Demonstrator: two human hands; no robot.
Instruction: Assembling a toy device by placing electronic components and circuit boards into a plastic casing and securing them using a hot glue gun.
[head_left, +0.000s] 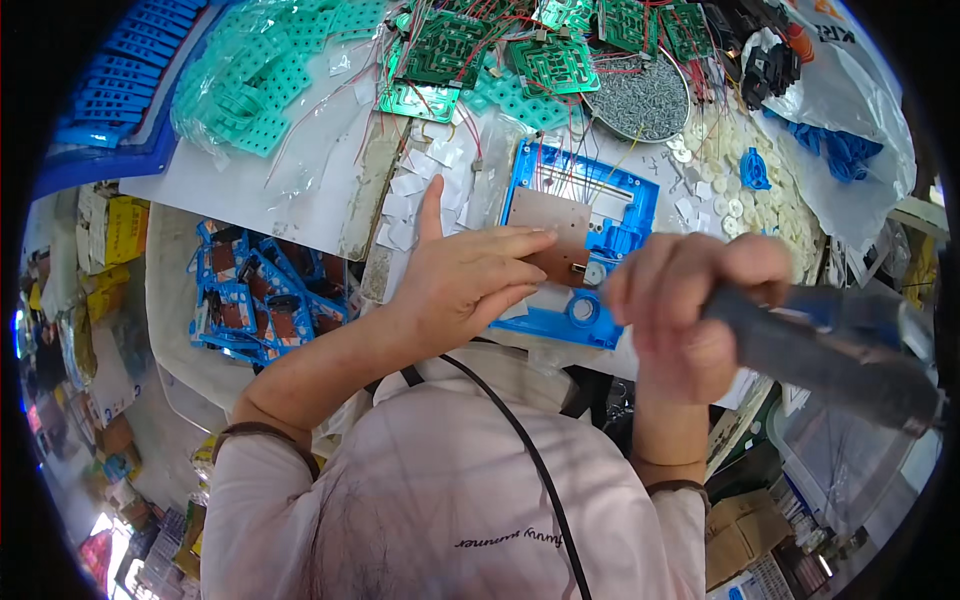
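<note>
My left hand (pixel 465 280) lies over the left side of a blue plastic housing (pixel 625 330), fingers stretched out and one pointing away from me. Its fingertips rest at the brown circuit board (pixel 550 222) set inside the housing. Thin wires run from the board toward the far edge. To the right of the housing, my right hand (pixel 690 300) is closed around a dark grey cylindrical electric screwdriver (pixel 820 360), held tilted and slightly blurred. The screwdriver's tip is hidden by the hand. White round parts (pixel 594 272) sit in the housing near the board.
Green circuit boards (pixel 440 50) with red wires and a round dish of screws (pixel 640 100) stand at the far side. White discs (pixel 730 205) lie at the right. A bin at left holds several blue assemblies (pixel 260 295). Teal foam pieces (pixel 260 90) lie far left.
</note>
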